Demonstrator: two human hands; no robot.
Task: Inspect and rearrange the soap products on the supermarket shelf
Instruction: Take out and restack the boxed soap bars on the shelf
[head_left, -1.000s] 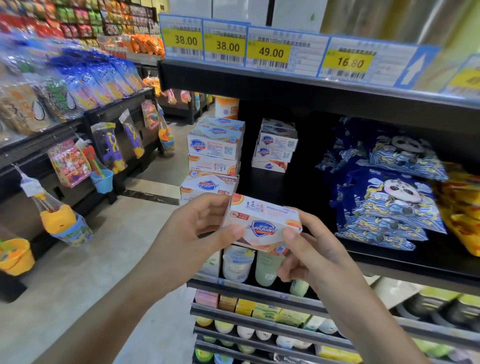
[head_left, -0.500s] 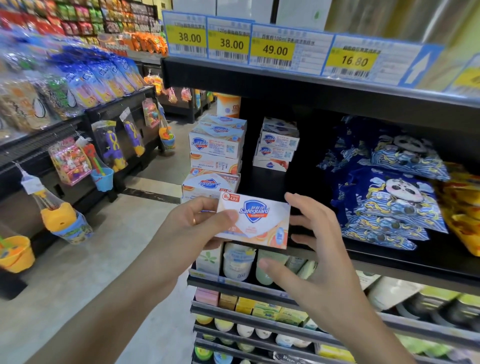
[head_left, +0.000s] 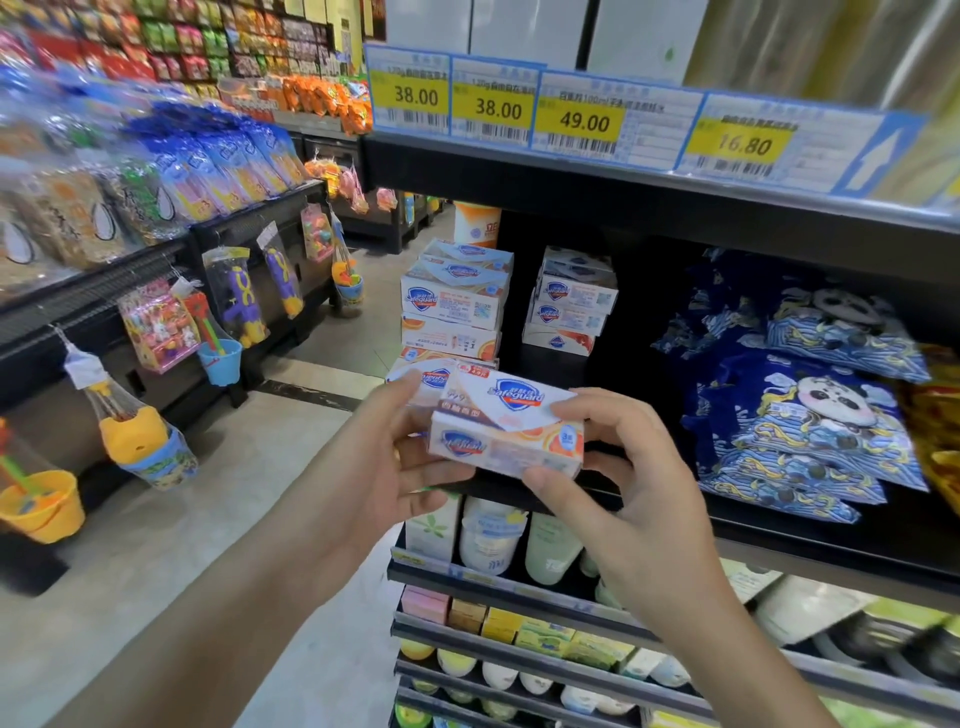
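Note:
I hold a white and orange Safeguard soap box (head_left: 506, 421) in front of the black shelf (head_left: 810, 525), tilted so its top and front faces show. My left hand (head_left: 395, 457) grips its left end, thumb under the front edge. My right hand (head_left: 618, 478) grips the right end, thumb on the lower front corner and fingers behind. Behind it a stack of Safeguard soap boxes (head_left: 454, 301) stands at the shelf's left end, with a shorter stack (head_left: 571, 301) to its right.
Blue panda-print packs (head_left: 810, 405) and yellow packs (head_left: 935, 415) fill the shelf's right side. Price tags (head_left: 582, 119) line the shelf above. Bottles and small soap boxes (head_left: 519, 623) sit on lower shelves. Hanging toys (head_left: 145, 447) line the aisle's left side.
The box has turned from front face toward me to top and front showing. My right hand, spread open beside it half a second ago, now grips its right end again.

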